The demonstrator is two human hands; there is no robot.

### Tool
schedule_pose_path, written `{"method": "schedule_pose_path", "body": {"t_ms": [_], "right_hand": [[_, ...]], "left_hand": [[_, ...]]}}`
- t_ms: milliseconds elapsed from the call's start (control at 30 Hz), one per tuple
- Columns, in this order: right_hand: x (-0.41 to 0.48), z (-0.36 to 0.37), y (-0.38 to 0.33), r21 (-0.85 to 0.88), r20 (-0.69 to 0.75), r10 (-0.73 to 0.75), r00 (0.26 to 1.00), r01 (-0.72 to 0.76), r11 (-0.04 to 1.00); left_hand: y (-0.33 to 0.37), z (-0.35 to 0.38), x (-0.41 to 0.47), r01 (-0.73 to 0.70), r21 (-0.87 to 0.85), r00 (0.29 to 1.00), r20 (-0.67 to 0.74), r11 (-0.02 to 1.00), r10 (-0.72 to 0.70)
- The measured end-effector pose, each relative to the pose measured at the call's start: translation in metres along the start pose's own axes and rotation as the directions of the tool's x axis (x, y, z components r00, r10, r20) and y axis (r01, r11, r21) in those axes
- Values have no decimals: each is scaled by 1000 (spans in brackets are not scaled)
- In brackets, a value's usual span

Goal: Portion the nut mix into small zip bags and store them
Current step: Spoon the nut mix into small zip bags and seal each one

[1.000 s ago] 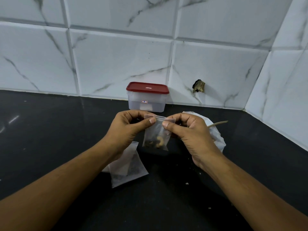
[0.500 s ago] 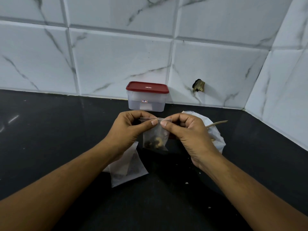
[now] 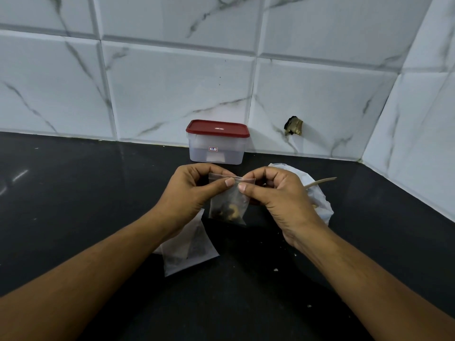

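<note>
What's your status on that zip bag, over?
Left hand and right hand pinch the small zip bag at its seal strip. Nut mix in its bottom. Red-lidded container behind, lid on; nothing between.

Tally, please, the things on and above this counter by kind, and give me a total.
Zip bags: 2, the zip bag with nuts, pinched by the left hand and right hand, and a flat bag on the counter, perhaps more beneath
Box with red lid: 1
White plastic bag: 1
Wooden spoon: 1, handle only
Total: 5
</note>
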State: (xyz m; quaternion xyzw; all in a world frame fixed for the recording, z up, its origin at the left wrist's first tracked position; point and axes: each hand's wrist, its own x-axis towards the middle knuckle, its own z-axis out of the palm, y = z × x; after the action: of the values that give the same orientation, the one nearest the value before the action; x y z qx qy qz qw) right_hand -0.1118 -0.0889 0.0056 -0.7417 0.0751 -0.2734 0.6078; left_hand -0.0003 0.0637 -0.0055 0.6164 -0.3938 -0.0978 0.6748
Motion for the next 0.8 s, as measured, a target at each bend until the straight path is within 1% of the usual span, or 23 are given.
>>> {"method": "schedule_pose_path", "body": {"t_ms": [67, 167, 300, 367, 500, 600, 800], "right_hand": [[0, 0, 0, -5, 4, -3, 1000, 3, 1000], [-1, 1, 1, 48, 14, 34, 999, -35, 998], [0, -1, 1, 59, -6, 64, 998, -64, 996], [0, 0, 1, 65, -12, 60, 998, -59, 996], [1, -1, 0, 59, -1, 47, 999, -47, 997], [0, -1, -1, 71, 2, 37, 999, -37, 997], [0, 0, 0, -7, 15, -33, 999, 33, 999]], "left_hand": [[0, 0, 0, 4, 2, 1000, -7, 1000, -4], [0, -2, 1, 13, -31, 999, -38, 999, -14], [0, -2, 1, 20, -52, 998, -64, 998, -24], [0, -2, 0, 30, -51, 998, -55, 998, -32], [3, -1, -1, 55, -55, 999, 5, 997, -54], [3, 0, -1, 48, -38, 999, 10, 998, -48], [3, -2, 0, 46, -32, 999, 30, 998, -45]]}}
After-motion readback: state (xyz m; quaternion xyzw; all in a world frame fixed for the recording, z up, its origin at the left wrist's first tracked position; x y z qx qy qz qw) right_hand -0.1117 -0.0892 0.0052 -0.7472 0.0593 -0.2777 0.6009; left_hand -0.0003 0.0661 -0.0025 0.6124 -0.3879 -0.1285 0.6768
